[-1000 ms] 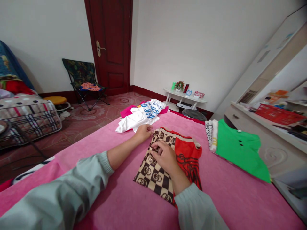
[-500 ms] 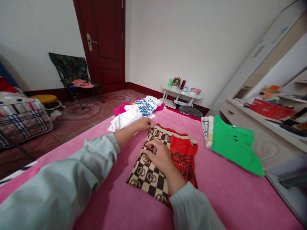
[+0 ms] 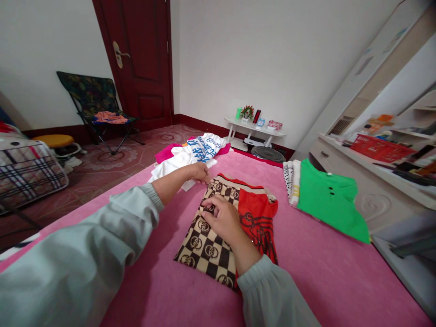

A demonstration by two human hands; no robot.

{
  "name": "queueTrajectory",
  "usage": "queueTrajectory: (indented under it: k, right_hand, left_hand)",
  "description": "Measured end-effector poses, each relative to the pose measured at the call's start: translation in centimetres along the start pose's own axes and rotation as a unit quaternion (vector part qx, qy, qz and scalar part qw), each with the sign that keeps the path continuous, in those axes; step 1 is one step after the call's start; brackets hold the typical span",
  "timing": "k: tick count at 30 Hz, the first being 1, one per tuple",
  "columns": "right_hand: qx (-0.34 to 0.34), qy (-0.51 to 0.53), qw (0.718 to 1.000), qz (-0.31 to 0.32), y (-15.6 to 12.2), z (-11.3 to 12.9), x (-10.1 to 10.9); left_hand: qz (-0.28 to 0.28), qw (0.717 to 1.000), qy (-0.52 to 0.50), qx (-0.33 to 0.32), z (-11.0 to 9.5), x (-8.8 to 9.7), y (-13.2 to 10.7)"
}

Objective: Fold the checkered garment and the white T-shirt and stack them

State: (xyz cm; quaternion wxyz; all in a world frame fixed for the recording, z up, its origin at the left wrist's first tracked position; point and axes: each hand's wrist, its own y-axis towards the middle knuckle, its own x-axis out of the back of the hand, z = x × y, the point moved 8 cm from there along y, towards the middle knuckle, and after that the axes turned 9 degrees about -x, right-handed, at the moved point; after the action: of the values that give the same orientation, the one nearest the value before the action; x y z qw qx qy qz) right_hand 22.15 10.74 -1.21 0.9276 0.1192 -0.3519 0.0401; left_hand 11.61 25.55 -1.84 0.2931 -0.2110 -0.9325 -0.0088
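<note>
Pale walls (image 3: 211, 59) and a dark red door (image 3: 136, 59) stood beyond the pink cover (image 3: 313, 277) I was working on, with a folding chair (image 3: 89, 97) off at the far left. Near the middle of that cover, right before me, lay the checked garment (image 3: 215, 246), brown and cream on its left, a red panel (image 3: 255, 213) on its right, spread fairly flat.

My left hand (image 3: 201, 173) was at its far left corner, the fingers drawn in close to the thumb; whether they had cloth between them, I couldn't tell. My right hand (image 3: 223, 219) lay over the checks, loosely curled, a gap showing between thumb and forefinger, so it didn't look firmly fastened on anything.

That slack worried me. With so little seeming to pin the middle, a tug at the corner could skew the whole piece across the cover, or make one layer creep over another. The far edge already ran a bit wavy, and a hasty fold might set that in as a crease.

Beyond my left wrist, the white shirt (image 3: 179, 161) lay so near that a careless sweep could snag it. The green shirt (image 3: 327, 202) sat well apart to the right, safer from my sleeves.
</note>
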Motion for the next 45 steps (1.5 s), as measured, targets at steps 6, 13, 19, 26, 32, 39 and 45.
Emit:
queueTrajectory:
  k: [6, 13, 19, 26, 32, 39, 45]
  right_hand:
    - [0.01, -0.008, 1.0, 0.004, -0.1, 0.1, 0.0]
    - [0.023, -0.011, 1.0, 0.008, -0.3, 0.2, -0.2]
    - [-0.013, 0.12, 0.991, -0.055, 0.4, -1.7, 0.9]
    - [-0.105, 0.194, 0.957, -0.189, 1.0, -5.4, 3.3]
    - [-0.136, 0.279, 0.946, -0.096, 1.2, -5.0, 2.7]
    - [-0.173, 0.325, 0.908, -0.202, -0.1, -7.4, 13.2]
    - [-0.246, 0.338, 0.864, -0.281, -1.9, -14.8, 18.0]
  left_hand:
    - [-0.148, 0.988, 0.034, -0.041, 0.5, -0.1, 0.1]
    - [-0.181, 0.982, 0.047, -0.034, 1.0, 0.4, -2.4]
    - [-0.014, 0.998, 0.007, 0.056, 0.5, -2.9, -8.7]
    - [0.107, 0.993, -0.031, 0.033, -0.7, -7.2, -17.6]
    - [0.021, 0.988, 0.142, -0.047, -1.3, -5.7, -18.5]
    - [-0.047, 0.937, 0.211, -0.276, -9.2, -6.6, -16.5]
    - [-0.01, 0.903, 0.188, -0.387, -14.7, -12.8, -11.1]
